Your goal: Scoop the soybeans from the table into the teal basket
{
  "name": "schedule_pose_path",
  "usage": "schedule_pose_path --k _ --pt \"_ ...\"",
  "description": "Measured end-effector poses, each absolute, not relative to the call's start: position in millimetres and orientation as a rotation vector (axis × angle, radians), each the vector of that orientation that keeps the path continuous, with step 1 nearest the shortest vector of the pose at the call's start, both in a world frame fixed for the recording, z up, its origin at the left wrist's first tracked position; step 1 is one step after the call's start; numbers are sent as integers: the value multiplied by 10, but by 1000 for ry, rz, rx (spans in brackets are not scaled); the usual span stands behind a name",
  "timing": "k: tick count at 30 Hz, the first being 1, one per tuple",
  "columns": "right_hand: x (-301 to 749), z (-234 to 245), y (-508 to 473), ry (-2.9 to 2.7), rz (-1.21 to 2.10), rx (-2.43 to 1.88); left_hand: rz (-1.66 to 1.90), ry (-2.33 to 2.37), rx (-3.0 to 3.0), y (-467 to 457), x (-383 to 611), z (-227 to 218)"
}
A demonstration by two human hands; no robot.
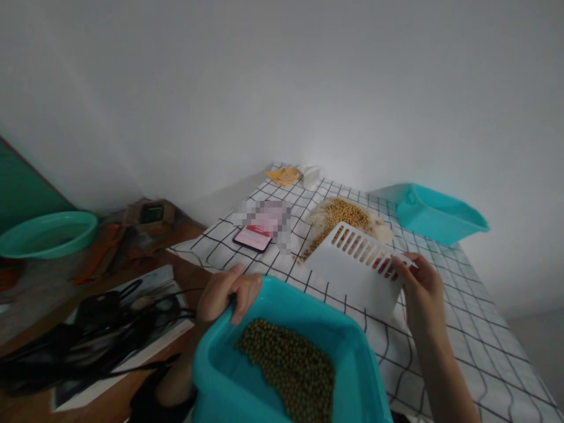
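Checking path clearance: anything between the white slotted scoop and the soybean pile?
Nothing visible. The right hand holds the white scoop with its far edge already at the soybean pile. The phone lies off to the left, clear of it.

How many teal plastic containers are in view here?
3. One bin with green beans, gripped by the left hand; another bin at the table's far right; a round basin far left. Others may be hidden.

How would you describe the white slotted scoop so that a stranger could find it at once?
Start at the checked cloth covering the table. Near its middle lies a pile of yellow beans; the scoop rests against it, held by the right hand. It is the only flat white piece with a row of slots.
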State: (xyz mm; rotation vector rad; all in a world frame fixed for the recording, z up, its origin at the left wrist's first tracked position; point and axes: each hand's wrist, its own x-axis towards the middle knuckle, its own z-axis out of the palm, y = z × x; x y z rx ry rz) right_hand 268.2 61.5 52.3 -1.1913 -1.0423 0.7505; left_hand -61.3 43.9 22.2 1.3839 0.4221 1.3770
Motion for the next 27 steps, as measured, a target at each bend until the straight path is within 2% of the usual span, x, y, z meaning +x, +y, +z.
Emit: schedule_pose_path --k 9,20,27 --pt "2980 540 639 -954 590 -1203 1323 430 1392 452 -681 192" --pt "2538 614 662 -1102 623 -1108 1440 419 1391 471 -701 206" --pt "2361 649 614 -1160 643 -1070 1380 409 1471 452 -691 249"
